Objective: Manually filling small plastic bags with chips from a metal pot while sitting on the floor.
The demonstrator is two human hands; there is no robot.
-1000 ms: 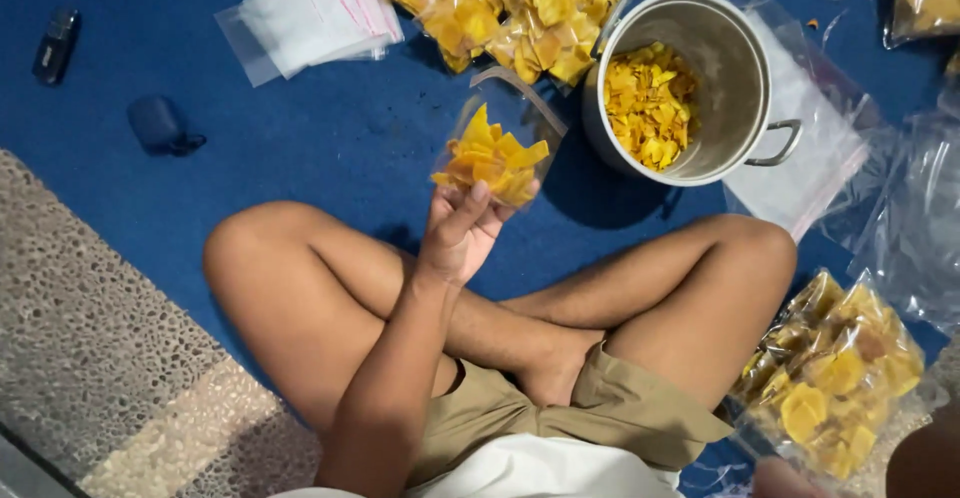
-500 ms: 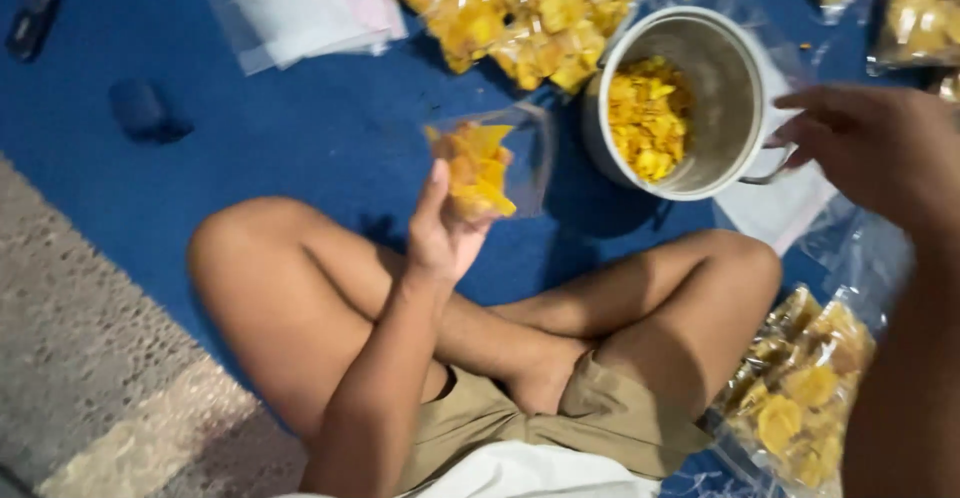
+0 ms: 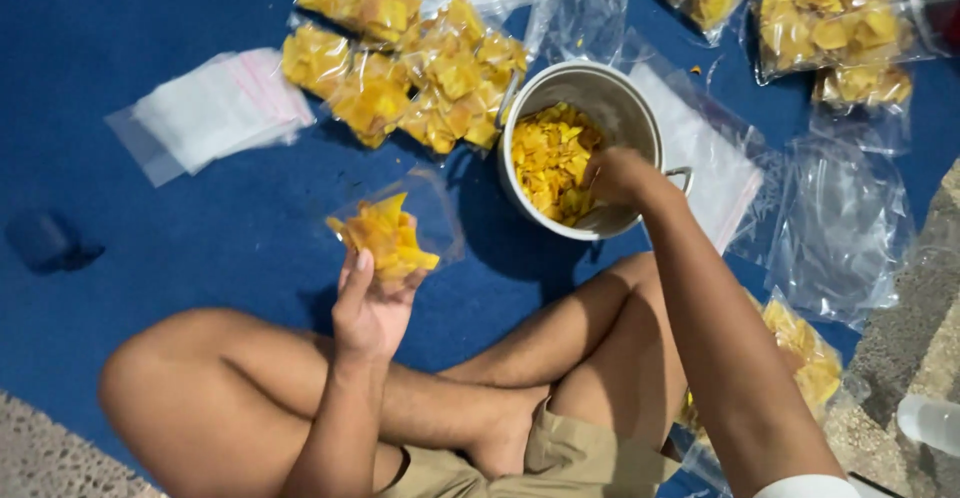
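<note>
Sitting cross-legged on the blue mat (image 3: 200, 218), I look down from the head camera at my own knees and both hands. My left hand (image 3: 368, 303) is raised in front of my left knee, fingers closed round the lower part of a clear plastic bag (image 3: 400, 220) that is partly filled with yellow chips (image 3: 385, 243); the bag's open mouth points up and away from me, towards the pot.

My right hand (image 3: 615, 176) reaches across my right knee and down into the steel pot (image 3: 580, 148), which stands on the mat just beyond my legs. The fingers are curled among the yellow chips inside (image 3: 545, 158); whether they have closed on any I cannot tell, since the back of the hand hides them. The two hands are well apart, with the pot's near wall between them.

Behind the pot, to the left, lies a heap of filled chip bags (image 3: 410, 68), touching one another. Further left sits a stack of empty clear bags (image 3: 215, 108). More filled bags (image 3: 830, 33) lie at the top right, and loose empty bags (image 3: 840, 228) are spread to the right of the pot. One more filled bag (image 3: 805, 358) rests beside my right thigh. A rough stone floor (image 3: 920, 348) borders the mat on the right.
</note>
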